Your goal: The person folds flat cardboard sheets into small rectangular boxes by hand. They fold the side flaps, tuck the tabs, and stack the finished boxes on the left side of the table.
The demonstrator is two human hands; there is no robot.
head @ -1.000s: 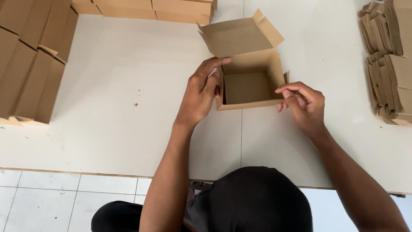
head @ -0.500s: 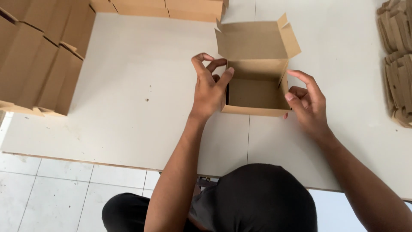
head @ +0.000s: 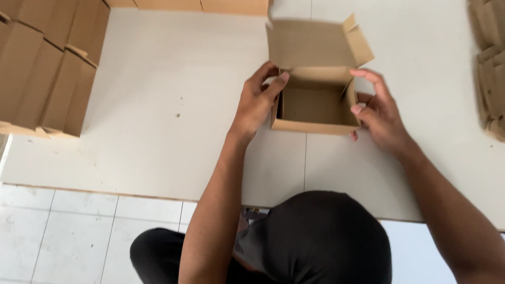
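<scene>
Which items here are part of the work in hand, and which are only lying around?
In hand:
- open cardboard box, lid flap up
- left hand, gripping the box's left wall
- right hand, at the box's right wall

Lying about:
- finished boxes stacked at left
- row of boxes along the top edge
- pile of flat cardboard at right
- white table

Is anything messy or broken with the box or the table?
Nothing looks broken. The small cardboard box sits flat on the white table, lid flap up, with the left hand and right hand on its sides. The table only has a few small dark specks left of the box.
</scene>
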